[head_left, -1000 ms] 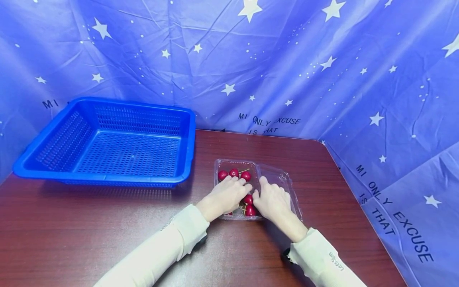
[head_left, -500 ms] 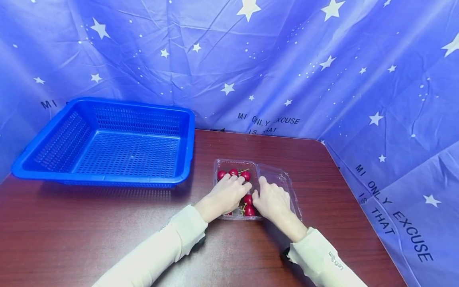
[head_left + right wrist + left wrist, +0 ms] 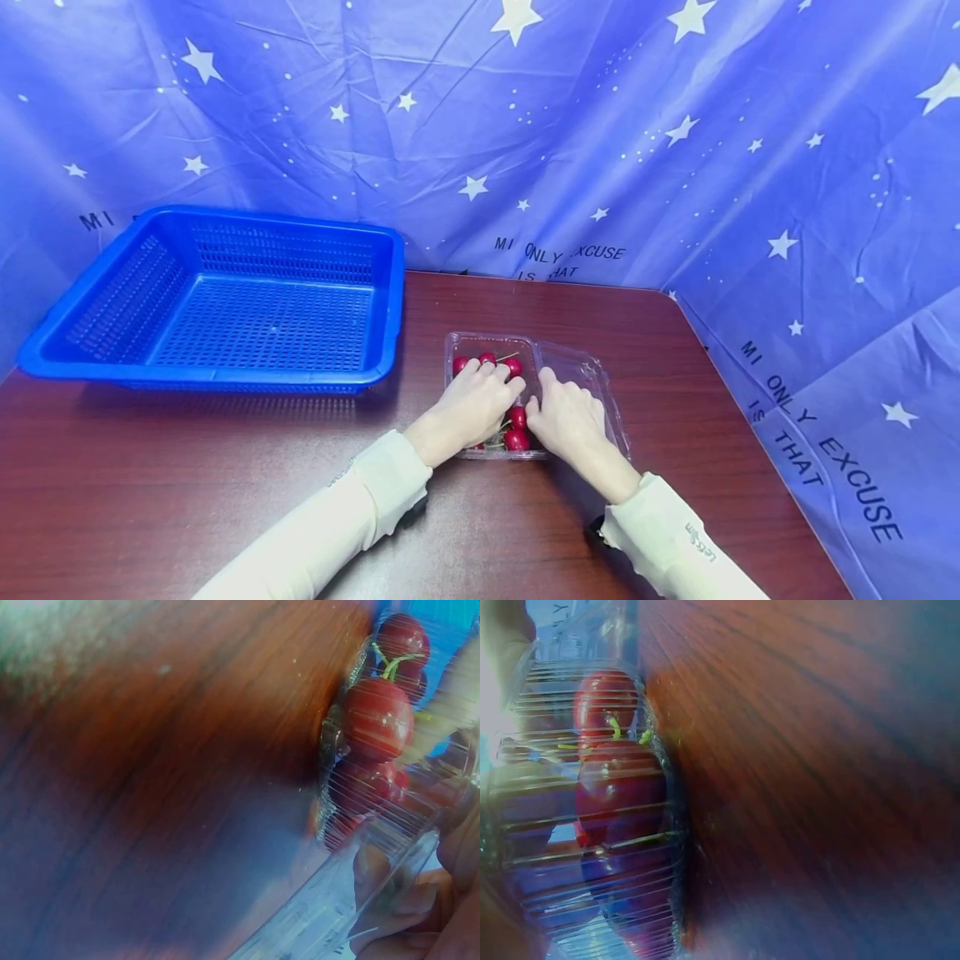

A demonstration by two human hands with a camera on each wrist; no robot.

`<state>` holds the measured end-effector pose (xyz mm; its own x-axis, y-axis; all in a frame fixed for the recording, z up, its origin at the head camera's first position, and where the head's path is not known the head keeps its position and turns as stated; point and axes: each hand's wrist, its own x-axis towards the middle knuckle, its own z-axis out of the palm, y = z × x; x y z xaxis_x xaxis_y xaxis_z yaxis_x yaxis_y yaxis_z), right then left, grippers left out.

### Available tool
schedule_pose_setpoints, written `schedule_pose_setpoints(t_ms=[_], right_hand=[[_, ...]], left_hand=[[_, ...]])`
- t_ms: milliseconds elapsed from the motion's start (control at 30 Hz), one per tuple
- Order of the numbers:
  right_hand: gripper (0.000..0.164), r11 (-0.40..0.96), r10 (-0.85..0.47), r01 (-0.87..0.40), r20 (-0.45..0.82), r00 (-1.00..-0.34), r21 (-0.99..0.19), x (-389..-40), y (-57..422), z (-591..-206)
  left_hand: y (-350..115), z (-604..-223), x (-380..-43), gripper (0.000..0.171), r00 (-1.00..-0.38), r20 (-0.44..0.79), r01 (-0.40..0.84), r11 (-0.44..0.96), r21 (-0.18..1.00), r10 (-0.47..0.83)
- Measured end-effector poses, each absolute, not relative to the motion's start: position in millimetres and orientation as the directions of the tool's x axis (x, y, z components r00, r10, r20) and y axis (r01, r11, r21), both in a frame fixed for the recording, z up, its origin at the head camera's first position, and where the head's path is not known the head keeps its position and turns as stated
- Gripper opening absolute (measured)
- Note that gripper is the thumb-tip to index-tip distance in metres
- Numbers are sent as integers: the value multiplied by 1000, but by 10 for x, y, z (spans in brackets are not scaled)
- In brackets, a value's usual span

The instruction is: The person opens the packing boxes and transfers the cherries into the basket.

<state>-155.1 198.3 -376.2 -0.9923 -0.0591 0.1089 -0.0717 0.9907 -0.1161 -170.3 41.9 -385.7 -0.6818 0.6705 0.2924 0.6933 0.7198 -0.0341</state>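
Observation:
A clear plastic clamshell container [image 3: 491,338] lies with its lid [image 3: 581,360] folded out to the right. Several red cherries [image 3: 517,439] with green stems sit in its base. My left hand [image 3: 472,404] reaches down among them with bent fingers; its fingertips are hidden, so what they hold cannot be seen. At the seam between base and lid, my right hand [image 3: 572,417] grips the container's edge with curled fingers. Through the ribbed wall in the right wrist view, a cherry [image 3: 377,720] shows with stems. In the left wrist view, cherries [image 3: 621,787] press near the wall.
A large blue plastic basket [image 3: 270,379] with perforated sides stands at the left of the dark red wooden table [image 3: 465,533]. Behind and to the right hangs a blue cloth [image 3: 600,125] with white stars. The table's right edge runs beside the lid.
The view has shifted slightly. The lower cherry beside my left hand has moved a little to the left and its stem lies differently. Both hands stay almost in place.

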Motion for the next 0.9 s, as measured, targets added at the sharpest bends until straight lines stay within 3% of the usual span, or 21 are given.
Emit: schedule_pose_setpoints(t_ms=[433, 900], right_hand=[[22, 991, -68, -79, 100, -993, -111, -1560, 1980, -3757], [21, 990, -76, -88, 115, -990, -106, -1553, 1975, -3754]], left_hand=[[391, -3824, -1740, 18, -668, 430, 671, 742, -4, 607], [280, -3615, -1814, 17, -682, 469, 662, 746, 70, 561]])
